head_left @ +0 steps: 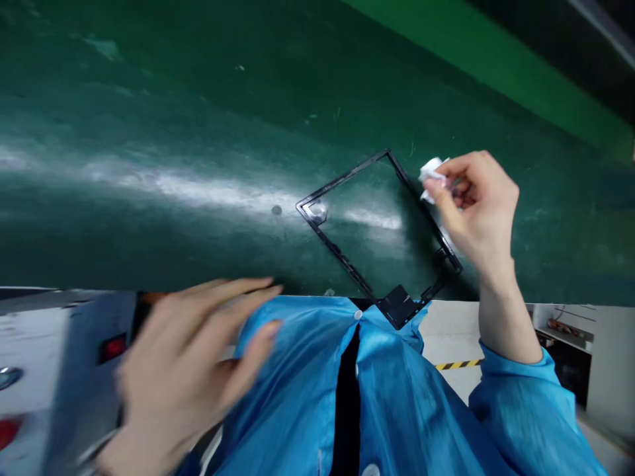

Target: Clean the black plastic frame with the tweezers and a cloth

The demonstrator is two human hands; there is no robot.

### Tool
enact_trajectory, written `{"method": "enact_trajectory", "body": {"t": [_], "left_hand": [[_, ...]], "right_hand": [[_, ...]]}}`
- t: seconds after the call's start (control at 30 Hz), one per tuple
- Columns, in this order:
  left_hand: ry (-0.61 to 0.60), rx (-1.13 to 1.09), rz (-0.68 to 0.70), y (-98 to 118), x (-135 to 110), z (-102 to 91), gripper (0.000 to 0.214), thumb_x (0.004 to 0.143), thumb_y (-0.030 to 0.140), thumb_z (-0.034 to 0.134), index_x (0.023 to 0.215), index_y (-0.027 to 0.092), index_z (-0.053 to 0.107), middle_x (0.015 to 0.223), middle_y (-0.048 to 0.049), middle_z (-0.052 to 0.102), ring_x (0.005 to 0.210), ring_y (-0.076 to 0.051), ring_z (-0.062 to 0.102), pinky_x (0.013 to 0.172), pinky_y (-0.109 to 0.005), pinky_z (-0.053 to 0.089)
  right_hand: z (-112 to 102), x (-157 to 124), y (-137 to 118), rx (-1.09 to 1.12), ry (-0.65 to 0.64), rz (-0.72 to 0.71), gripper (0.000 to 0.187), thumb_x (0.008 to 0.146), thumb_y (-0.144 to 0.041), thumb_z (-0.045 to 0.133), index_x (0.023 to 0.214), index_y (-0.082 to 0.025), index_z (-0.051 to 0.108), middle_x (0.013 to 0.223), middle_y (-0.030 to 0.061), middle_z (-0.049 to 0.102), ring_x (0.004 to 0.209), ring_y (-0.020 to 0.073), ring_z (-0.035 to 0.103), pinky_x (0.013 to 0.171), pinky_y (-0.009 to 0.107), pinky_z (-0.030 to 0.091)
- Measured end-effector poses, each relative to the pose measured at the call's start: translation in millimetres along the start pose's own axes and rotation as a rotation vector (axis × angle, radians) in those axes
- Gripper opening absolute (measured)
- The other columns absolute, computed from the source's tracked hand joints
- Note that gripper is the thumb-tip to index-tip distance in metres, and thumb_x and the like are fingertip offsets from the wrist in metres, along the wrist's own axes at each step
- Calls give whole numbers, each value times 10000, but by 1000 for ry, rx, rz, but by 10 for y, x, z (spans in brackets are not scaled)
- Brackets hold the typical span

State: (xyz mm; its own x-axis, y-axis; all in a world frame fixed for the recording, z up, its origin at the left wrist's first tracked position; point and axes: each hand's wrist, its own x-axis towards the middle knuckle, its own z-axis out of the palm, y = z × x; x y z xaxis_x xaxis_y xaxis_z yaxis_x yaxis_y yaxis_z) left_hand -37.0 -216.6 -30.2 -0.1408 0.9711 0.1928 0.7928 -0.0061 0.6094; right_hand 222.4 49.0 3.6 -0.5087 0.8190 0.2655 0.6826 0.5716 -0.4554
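A thin black plastic frame (342, 178) lies on the green work surface, turned like a diamond. Its near corner, with a solid black plate (398, 305), juts over the front edge toward my blue jacket. Just right of the frame, my right hand (479, 198) pinches a crumpled white wipe (430, 173) between thumb and fingers, above the surface. At the lower left, my left hand (198, 350) is blurred by motion. Its fingers are stretched out with nothing in them, near the table's front edge and apart from the frame.
The green table (149, 106) spans the view, with a bright strip of reflected light. A lighter green band (496, 73) runs along its far right side. Below the edge at left stands a grey cabinet (54, 370) with red parts. Yellow-black tape (459, 364) marks the floor at right.
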Motion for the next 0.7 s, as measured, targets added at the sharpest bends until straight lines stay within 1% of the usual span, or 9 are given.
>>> {"method": "enact_trajectory", "body": {"t": [0.07,0.13,0.17,0.23,0.33,0.47,0.53,0.6,0.7], "left_hand": [[-66,20,116,203,226,316,714,956,430,720,1616,360,458,1648,-65,577,1530,-327,555,1225,-489,520],[-145,170,232,363,399,576,831,988,559,639,1691,260,311,1786,-167,349,1659,-392,390,1259,-543,504],[-152,187,235,410,451,662,839,998,545,616,1697,216,289,1801,-191,298,1680,-405,346,1285,-559,482],[-159,192,244,430,483,737,794,1017,465,562,1697,168,280,1804,-187,285,1693,-385,322,1337,-543,435],[-171,150,285,332,433,665,722,1012,373,486,1683,160,324,1780,-115,374,1682,-315,360,1372,-470,404],[-172,133,377,163,453,485,713,998,398,500,1649,129,393,1713,-113,487,1624,-297,463,1337,-449,471],[-168,122,413,105,511,432,672,997,416,543,1605,140,464,1680,-116,533,1574,-287,532,1316,-442,508],[-150,110,410,73,556,409,534,992,412,597,1461,158,604,1665,-118,554,1548,-292,563,1304,-451,528],[-92,143,314,75,549,416,323,976,375,663,1213,157,684,1685,-145,523,1594,-338,504,1321,-515,504]], "right_hand": [[-100,142,180,-113,-4,56,355,979,-564,737,1116,-238,757,1036,73,635,821,152,580,746,353,540],[-175,197,239,-206,63,42,360,1034,-522,667,1263,-262,764,1092,95,624,887,175,593,802,384,548],[-195,191,212,-207,105,0,316,1088,-447,577,1246,-264,780,1060,94,627,893,176,591,788,374,536],[-186,137,66,-117,71,-141,285,1108,-318,535,1225,-262,788,986,68,644,880,157,603,759,337,527],[-34,80,-250,118,-135,-282,192,1075,-242,616,1234,-240,725,996,28,696,909,120,652,782,290,558],[323,215,-509,140,-395,-384,200,1137,-268,471,1171,-197,656,1089,37,699,952,103,649,803,273,553],[482,294,-531,44,-425,-415,245,1149,-267,422,1141,-193,655,1099,40,689,954,106,636,741,267,502],[589,317,-520,-44,-393,-438,254,1149,-260,411,1137,-198,658,1131,47,686,998,119,631,685,265,448],[649,248,-507,-68,-305,-414,255,1149,-262,413,1142,-207,662,1150,52,684,1025,122,629,672,257,434]]}}
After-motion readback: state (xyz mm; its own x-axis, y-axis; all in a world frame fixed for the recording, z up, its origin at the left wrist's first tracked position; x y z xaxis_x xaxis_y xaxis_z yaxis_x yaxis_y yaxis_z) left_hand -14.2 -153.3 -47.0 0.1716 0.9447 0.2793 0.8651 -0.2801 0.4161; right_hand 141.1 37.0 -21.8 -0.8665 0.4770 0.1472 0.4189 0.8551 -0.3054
